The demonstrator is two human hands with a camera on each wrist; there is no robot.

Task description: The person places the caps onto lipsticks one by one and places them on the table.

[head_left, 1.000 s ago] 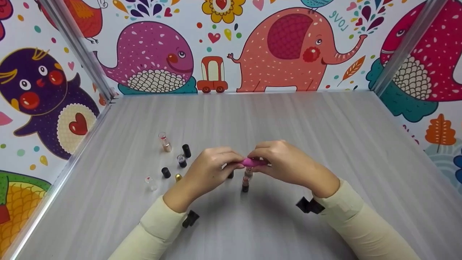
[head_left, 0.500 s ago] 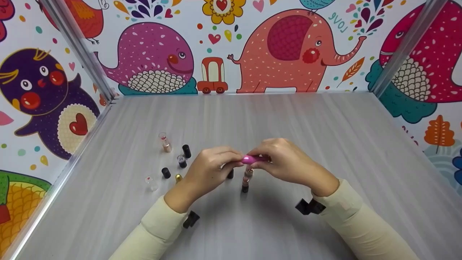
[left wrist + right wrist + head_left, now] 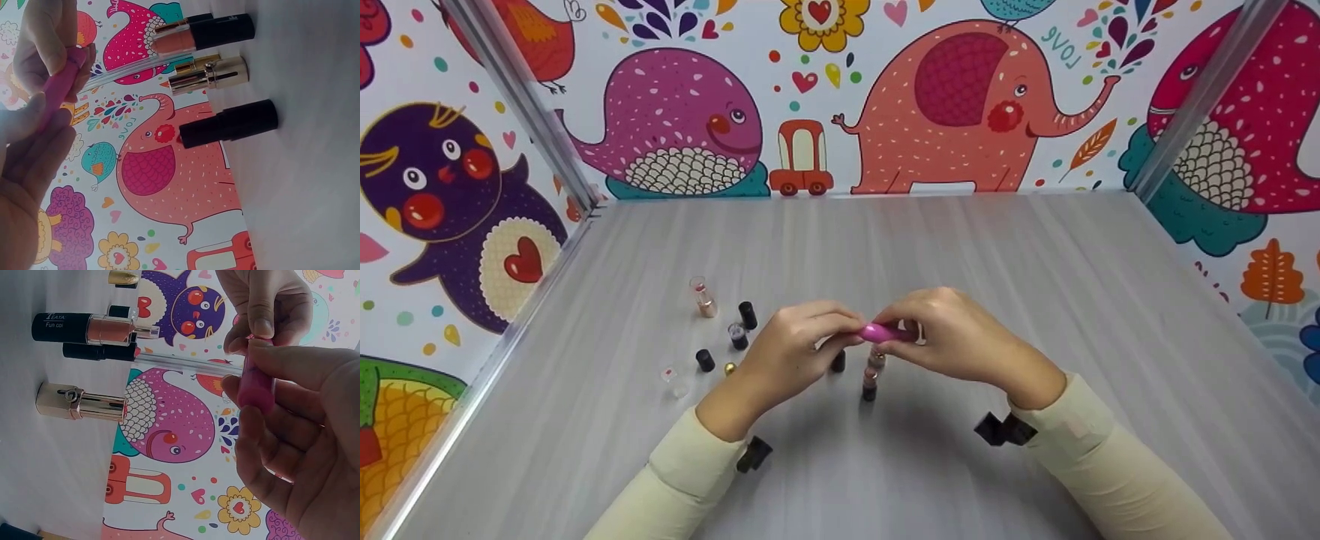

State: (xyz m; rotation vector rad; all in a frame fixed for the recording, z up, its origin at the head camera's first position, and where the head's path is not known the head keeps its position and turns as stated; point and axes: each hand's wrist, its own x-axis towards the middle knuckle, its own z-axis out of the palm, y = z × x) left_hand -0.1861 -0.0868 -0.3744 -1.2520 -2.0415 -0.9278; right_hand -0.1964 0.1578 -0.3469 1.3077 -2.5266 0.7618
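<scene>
Pink tube [image 3: 876,332]: probably light, stiff, slick plastic; best pinched at the ends. Slim, rounded, glossy, roughly level. Left hand [image 3: 793,346] pinches one end, right hand [image 3: 952,339] grips the other. Held above table [image 3: 997,240], well off back edge, between side edges. Black-based lipstick [image 3: 869,391] stands nearby.

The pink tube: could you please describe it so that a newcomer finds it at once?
Find the coral elephant picture, then go down to the grey table before it. Over the table, the left hand and right hand pinch the pink tube between them. Unlike the lipsticks standing nearby, it is bright pink and held in the air.
</scene>
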